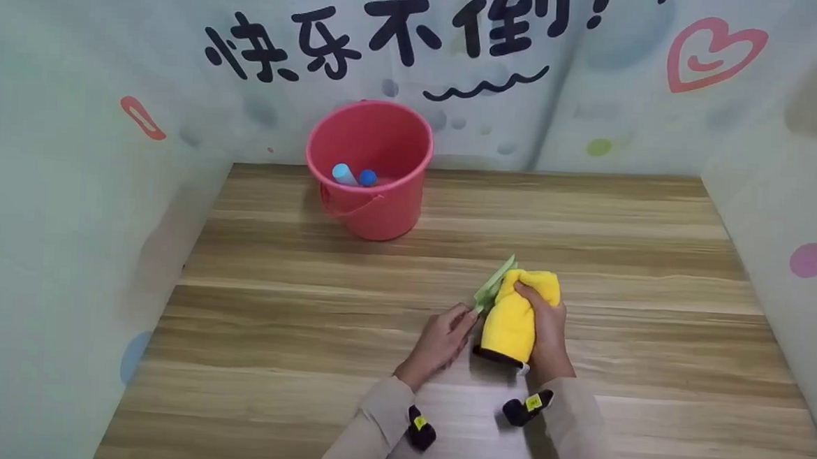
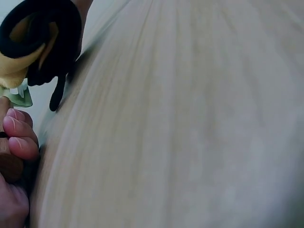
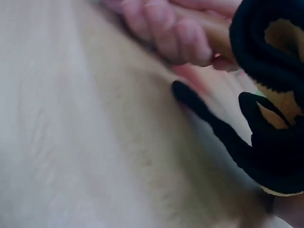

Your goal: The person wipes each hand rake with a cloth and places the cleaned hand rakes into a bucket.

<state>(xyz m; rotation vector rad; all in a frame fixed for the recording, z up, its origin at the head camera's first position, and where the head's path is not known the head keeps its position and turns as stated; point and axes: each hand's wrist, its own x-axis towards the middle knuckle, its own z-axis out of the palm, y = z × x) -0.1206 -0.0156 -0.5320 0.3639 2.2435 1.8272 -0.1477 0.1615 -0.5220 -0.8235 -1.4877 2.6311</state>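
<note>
In the head view, my left hand (image 1: 441,340) grips the wooden handle (image 3: 216,35) of a green spatula (image 1: 491,286). Its green head slants up and away, partly covered by a yellow cloth (image 1: 512,322). My right hand (image 1: 547,328) holds this bunched cloth against the head's right side, thumb lying over the front. The cloth's dark trim (image 2: 57,42) hangs in loops near the tabletop in both wrist views. Curled left fingers (image 2: 21,133) show round the handle in the left wrist view. How the right fingers lie behind the cloth is hidden.
A pink-red bucket (image 1: 388,214) with a handle stands at the back, left of the hands. Inside it are a light blue cylinder (image 1: 343,174) and a dark blue round-ended thing (image 1: 367,178). The wood-grain table (image 1: 270,334) meets printed fabric walls (image 1: 617,114) behind and at both sides.
</note>
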